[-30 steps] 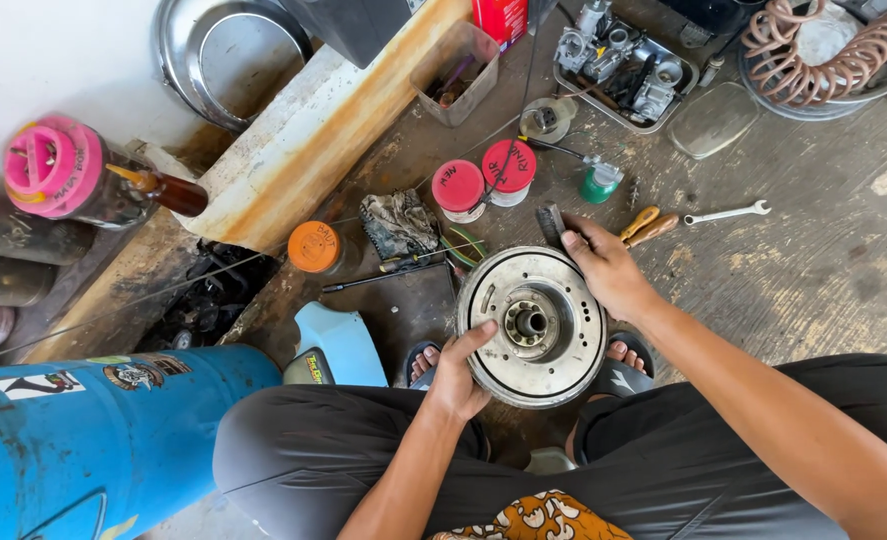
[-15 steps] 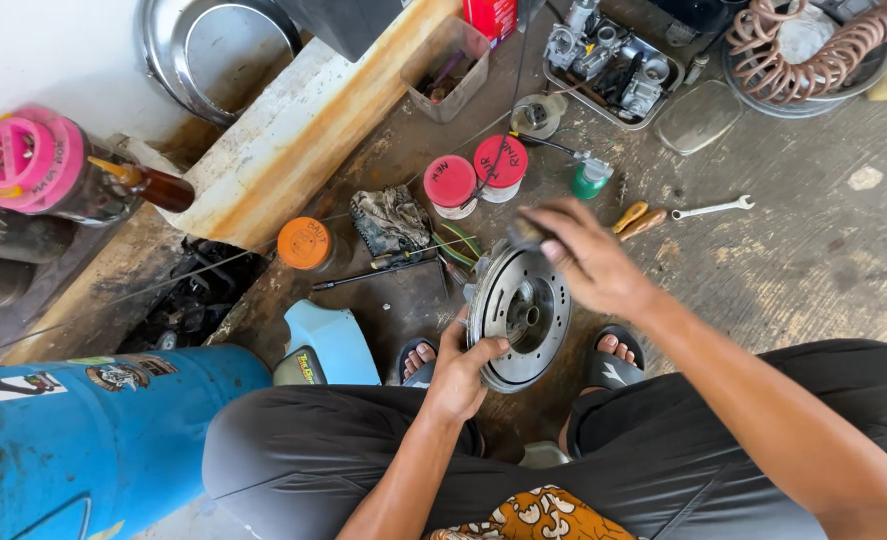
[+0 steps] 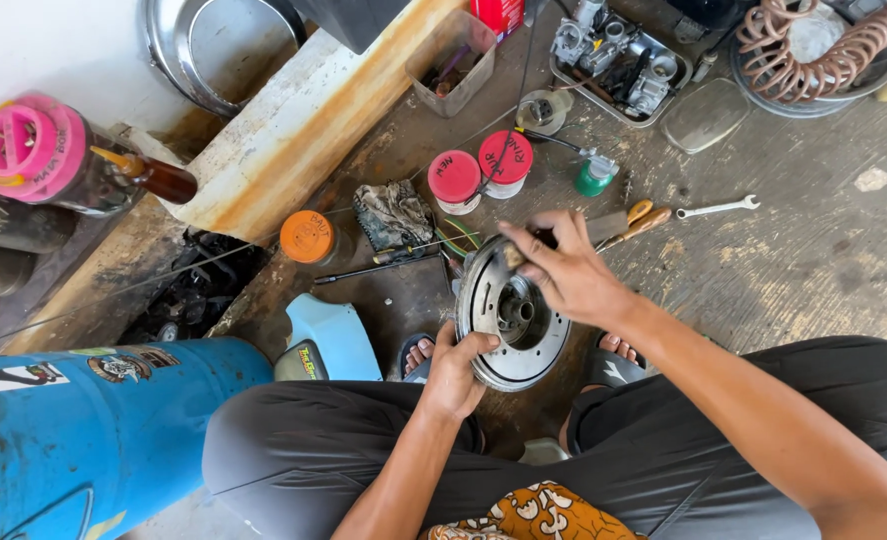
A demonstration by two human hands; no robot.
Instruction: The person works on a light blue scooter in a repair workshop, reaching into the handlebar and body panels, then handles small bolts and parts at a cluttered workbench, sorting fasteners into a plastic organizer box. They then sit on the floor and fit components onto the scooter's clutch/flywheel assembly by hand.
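Your left hand [image 3: 453, 372] grips the near rim of the metal disc [image 3: 508, 318], holding it tilted on edge above your feet. Your right hand [image 3: 568, 272] closes over the far rim – fingers curled. Hub exposed; no tool in hand – wrench [image 3: 715, 208] lies far right.

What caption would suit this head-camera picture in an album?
Squatting on a workshop floor, a person tilts a round metal wheel part between left hand and right hand.

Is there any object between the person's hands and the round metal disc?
No. The left hand grips the metal disc at its lower rim, and the right hand touches its upper edge directly. Nothing visible lies between them.
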